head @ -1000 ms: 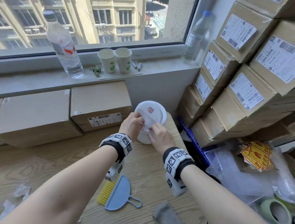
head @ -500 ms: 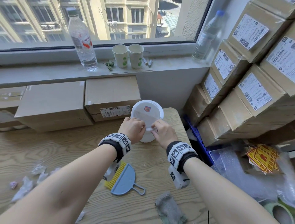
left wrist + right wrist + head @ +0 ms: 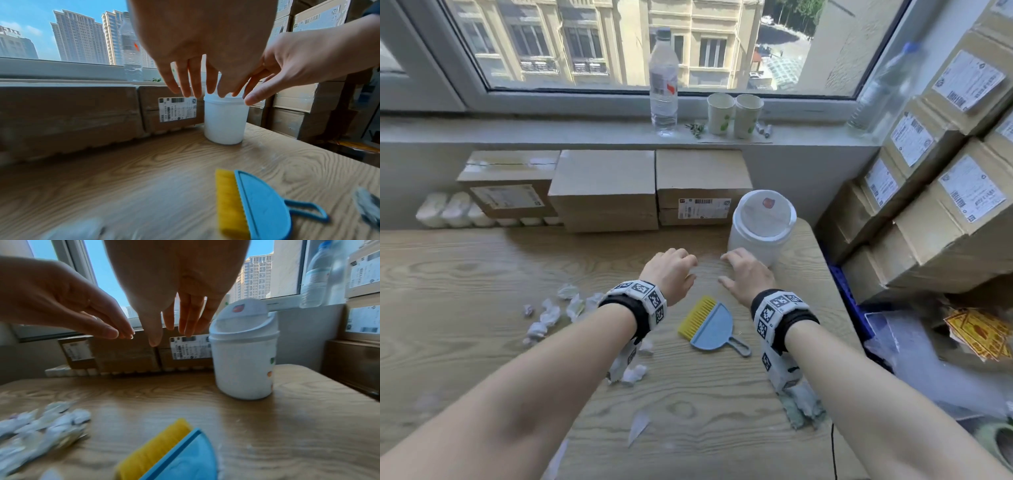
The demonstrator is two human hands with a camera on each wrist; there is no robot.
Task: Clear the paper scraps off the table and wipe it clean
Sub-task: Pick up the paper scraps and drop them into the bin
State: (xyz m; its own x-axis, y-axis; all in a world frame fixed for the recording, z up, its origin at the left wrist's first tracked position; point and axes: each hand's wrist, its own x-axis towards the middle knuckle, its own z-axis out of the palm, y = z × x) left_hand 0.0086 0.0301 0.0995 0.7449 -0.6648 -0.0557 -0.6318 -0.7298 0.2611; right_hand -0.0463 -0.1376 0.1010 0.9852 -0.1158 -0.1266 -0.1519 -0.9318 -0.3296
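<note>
A small white bin with a swing lid (image 3: 762, 228) (image 3: 225, 121) (image 3: 244, 356) stands at the table's far right. Both hands hover just in front of it, empty, fingers straight and relaxed: my left hand (image 3: 671, 270) (image 3: 197, 81) and my right hand (image 3: 744, 275) (image 3: 174, 324). Crumpled white paper scraps (image 3: 551, 311) (image 3: 43, 423) lie on the wooden table (image 3: 465, 281) to the left, with more scraps (image 3: 631, 371) under my left wrist. A blue dustpan with a yellow brush (image 3: 710, 325) (image 3: 255, 204) (image 3: 172, 456) lies between my wrists. A grey cloth (image 3: 801, 407) lies under my right forearm.
Cardboard boxes (image 3: 606, 188) line the table's back edge below the windowsill. On the sill stand a water bottle (image 3: 663, 85) and two paper cups (image 3: 734, 114). Stacked labelled boxes (image 3: 945, 178) rise to the right, with bubble wrap (image 3: 914, 370) on the floor beside the table.
Both hands have let go of the bin's lid and drawn back toward me; they now hover empty in front of the bin. The head view has swung left.
</note>
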